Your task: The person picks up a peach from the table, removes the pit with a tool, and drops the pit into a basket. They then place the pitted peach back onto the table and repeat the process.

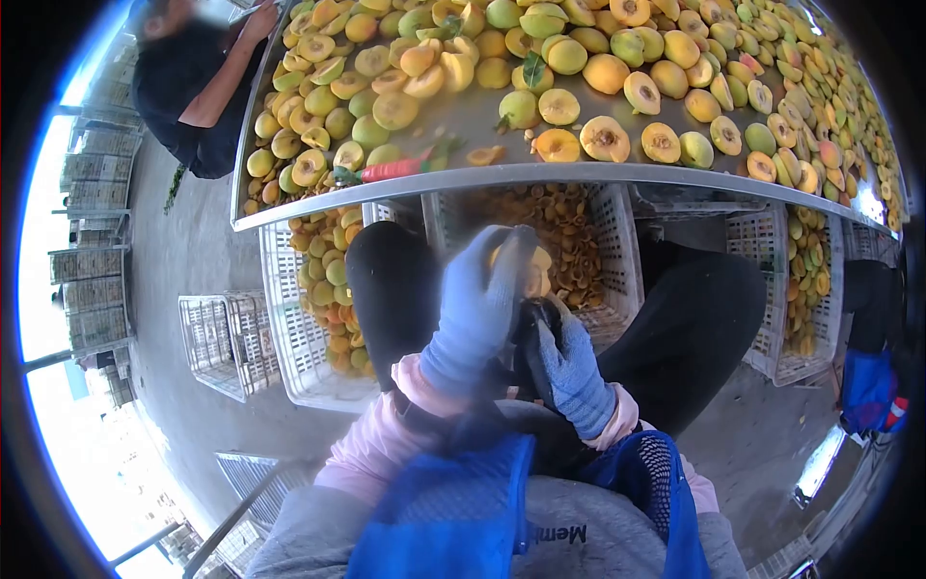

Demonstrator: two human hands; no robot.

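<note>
With many halved fruits already lying on the worktop (502, 174) and in the crate (608, 241) below, the gloved left hand (477, 309) is gripping a yellow peach (535, 275) over the lap while the right hand (574, 372) is clutching a dark tool against it, whole fruit awaiting.

Fruit table ahead, crates beneath

Peaches (540, 68) lie on the table (463, 177); crates (579, 241) sit under it; hands (521, 328) meet between the knees before them; a co-worker (193, 87) stands far left.
</note>
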